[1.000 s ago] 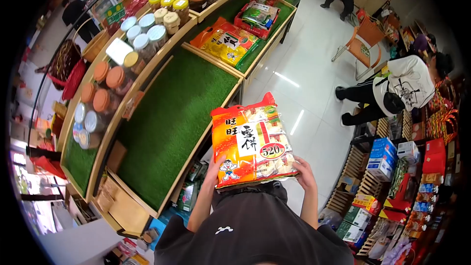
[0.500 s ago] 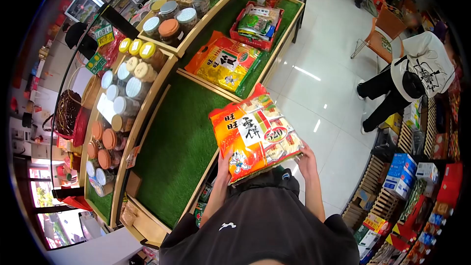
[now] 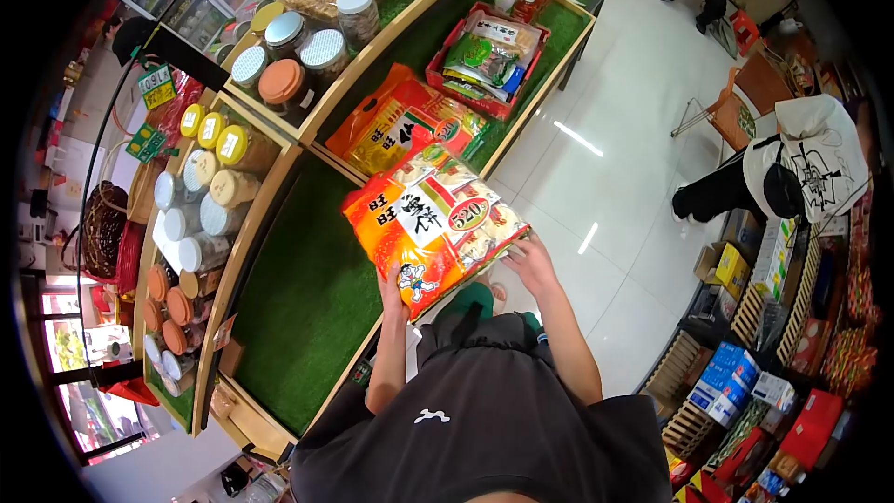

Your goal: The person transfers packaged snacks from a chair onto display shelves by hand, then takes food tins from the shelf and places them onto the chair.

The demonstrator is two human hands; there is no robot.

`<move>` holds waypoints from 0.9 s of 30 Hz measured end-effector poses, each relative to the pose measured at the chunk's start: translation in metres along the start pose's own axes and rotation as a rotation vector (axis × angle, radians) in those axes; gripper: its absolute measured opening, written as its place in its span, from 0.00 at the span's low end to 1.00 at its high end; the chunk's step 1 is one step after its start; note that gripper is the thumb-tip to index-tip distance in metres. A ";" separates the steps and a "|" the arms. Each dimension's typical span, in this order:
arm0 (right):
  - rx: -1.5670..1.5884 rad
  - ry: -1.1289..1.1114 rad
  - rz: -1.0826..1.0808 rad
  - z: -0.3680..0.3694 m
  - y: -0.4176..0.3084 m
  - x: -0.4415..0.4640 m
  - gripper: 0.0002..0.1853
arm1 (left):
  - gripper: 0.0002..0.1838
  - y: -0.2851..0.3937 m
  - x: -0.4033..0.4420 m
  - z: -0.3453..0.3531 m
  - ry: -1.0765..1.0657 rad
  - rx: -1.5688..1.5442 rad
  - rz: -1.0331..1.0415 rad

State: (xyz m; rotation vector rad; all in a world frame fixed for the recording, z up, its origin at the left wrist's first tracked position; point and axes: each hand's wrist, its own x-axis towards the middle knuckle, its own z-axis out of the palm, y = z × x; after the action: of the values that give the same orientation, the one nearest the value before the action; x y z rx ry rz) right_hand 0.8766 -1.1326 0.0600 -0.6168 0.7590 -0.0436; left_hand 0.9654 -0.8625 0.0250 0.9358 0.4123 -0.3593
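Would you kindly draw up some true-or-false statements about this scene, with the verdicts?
1. The left hand and right hand both hold the snow cracker bag. True.
2. The held bag's oval label shows 520. True.
3. The open tray of packets is blue. False: the tray is red.
4. The yellow-lidded jars are left of the held bag in the picture. True.
5. The chair stands left of the held bag. False: the orange chair is to its right in the picture.

There are two bare hands and one held orange-and-red plastic bag. One row has three bright-yellow-lidded clear jars; there is one red rectangular tray.
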 end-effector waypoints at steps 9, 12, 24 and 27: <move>-0.029 -0.132 0.130 0.060 -0.057 0.174 0.28 | 0.32 -0.014 0.153 0.028 0.079 -0.022 0.174; -0.149 -0.187 0.099 0.082 -0.080 0.225 0.29 | 0.29 -0.013 0.209 0.044 0.117 -0.111 0.083; -0.783 -0.080 0.520 -0.040 -0.090 0.270 0.25 | 0.28 -0.041 0.320 0.052 0.255 0.145 -0.066; -0.722 -0.022 0.430 -0.105 -0.082 0.298 0.25 | 0.39 -0.056 0.313 0.053 0.465 0.325 0.059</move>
State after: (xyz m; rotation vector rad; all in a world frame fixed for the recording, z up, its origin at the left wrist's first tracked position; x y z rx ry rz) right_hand 1.0404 -1.3290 -0.1423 -1.1178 0.8705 0.6568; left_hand 1.2200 -0.9736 -0.1392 1.3526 0.7641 -0.1515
